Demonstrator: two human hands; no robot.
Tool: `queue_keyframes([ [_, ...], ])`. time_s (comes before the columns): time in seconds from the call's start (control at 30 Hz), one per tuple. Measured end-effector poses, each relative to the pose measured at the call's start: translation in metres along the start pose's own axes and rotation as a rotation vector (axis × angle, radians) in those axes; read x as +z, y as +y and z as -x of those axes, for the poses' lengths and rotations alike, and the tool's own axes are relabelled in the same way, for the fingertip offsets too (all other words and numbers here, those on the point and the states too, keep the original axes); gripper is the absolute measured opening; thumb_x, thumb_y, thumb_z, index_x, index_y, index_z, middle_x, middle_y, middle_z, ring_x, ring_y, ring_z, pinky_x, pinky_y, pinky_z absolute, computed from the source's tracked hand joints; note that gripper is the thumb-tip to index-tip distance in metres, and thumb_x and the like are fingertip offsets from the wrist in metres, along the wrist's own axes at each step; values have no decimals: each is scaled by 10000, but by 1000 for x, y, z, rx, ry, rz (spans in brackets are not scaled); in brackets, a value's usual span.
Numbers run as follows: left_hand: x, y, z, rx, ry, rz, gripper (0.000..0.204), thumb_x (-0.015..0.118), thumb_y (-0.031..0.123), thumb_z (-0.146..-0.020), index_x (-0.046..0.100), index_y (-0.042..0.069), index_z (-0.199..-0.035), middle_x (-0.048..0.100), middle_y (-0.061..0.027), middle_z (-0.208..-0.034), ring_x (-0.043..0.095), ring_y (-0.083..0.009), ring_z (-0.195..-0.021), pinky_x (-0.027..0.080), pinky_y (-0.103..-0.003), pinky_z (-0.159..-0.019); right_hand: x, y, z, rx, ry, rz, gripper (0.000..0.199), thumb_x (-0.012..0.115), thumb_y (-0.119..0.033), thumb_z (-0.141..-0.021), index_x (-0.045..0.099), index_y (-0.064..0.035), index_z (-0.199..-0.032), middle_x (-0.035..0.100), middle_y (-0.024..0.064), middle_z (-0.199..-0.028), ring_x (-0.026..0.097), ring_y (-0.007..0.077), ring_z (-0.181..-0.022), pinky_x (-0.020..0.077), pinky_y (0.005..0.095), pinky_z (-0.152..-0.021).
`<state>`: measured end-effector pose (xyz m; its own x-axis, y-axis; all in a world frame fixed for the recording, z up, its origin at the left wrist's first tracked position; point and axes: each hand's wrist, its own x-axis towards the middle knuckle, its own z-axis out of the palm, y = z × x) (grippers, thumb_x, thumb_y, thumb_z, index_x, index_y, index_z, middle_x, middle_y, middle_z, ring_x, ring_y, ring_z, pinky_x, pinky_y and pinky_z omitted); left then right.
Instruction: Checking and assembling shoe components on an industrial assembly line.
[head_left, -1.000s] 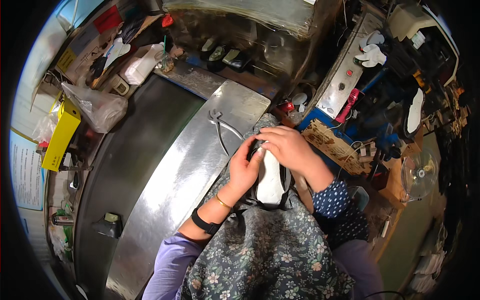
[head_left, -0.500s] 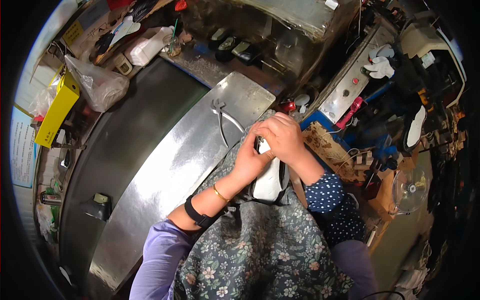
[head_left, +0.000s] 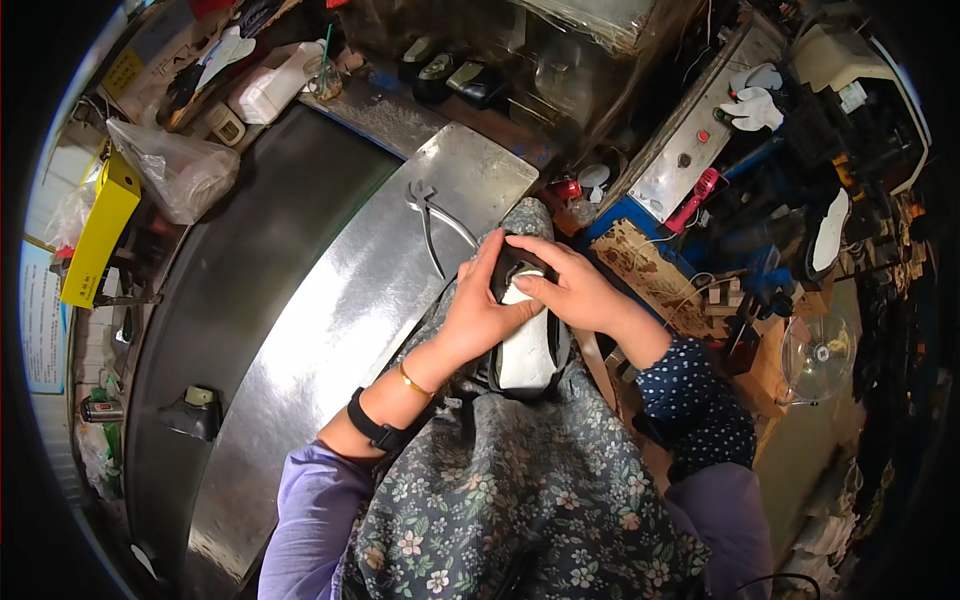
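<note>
A dark shoe upper on a last, its white sole side [head_left: 527, 352] facing up, rests on my lap over the floral apron. My left hand [head_left: 482, 308] grips its left side near the toe, thumb lying across the white surface. On the other side my right hand [head_left: 578, 292] holds the toe, its thumb pressing the end of the white part. Dark upper material shows between the two hands. A pair of metal lasting pincers [head_left: 428, 215] lies on the shiny metal bench top [head_left: 310, 320], just beyond my left hand.
Left of the metal top runs a dark conveyor belt [head_left: 270, 240] carrying another dark shoe on a last [head_left: 193, 412]. Several dark shoes [head_left: 436, 72] stand at the far side. To the right are a control panel [head_left: 690, 150], white gloves [head_left: 750, 108] and a clear-guarded fan [head_left: 820, 352].
My hands have spread apart at the toe. The right hand has slid off the left fingers, uncovering the dark upper between them. The view has shifted slightly.
</note>
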<state>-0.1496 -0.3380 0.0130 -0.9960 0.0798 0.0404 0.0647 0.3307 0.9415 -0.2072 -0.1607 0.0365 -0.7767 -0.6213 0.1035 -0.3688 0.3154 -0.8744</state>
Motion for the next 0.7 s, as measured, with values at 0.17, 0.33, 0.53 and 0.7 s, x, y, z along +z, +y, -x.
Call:
queue_keyframes([
  [0.17,7,-14,-2,61,121,48,855,862,157,-663,454,-17,-1393,547,-203,-1344,528,-347,-1097,431,-410,-977,21,9,-2,-118,201,110,402,655,-161,-880,569,-33,-1251,616,202,-1185,575,375,-1106,453,425,-959],
  [0.33,15,-15,-9,126,163,0,824,835,122,-654,471,-18,-1379,537,-199,-1365,537,-359,-1054,439,-416,-955,22,11,3,-71,254,239,423,655,-163,-883,552,-34,-1272,567,216,-1259,540,400,-1143,430,447,-986],
  [0.53,7,-13,-29,202,103,-108,767,826,145,-671,496,3,-1348,483,-214,-1424,486,-411,-1229,394,-429,-1052,31,17,28,67,281,-191,509,620,-174,-933,450,-25,-1389,529,245,-1326,517,382,-1234,395,431,-1041],
  [0.7,2,-13,-63,13,-103,303,591,756,110,-825,497,39,-1352,550,-137,-1329,534,-203,-1201,420,-312,-1013,42,47,57,293,568,-32,232,561,-154,-980,627,35,-1099,675,159,-908,608,203,-809,481,318,-751],
])
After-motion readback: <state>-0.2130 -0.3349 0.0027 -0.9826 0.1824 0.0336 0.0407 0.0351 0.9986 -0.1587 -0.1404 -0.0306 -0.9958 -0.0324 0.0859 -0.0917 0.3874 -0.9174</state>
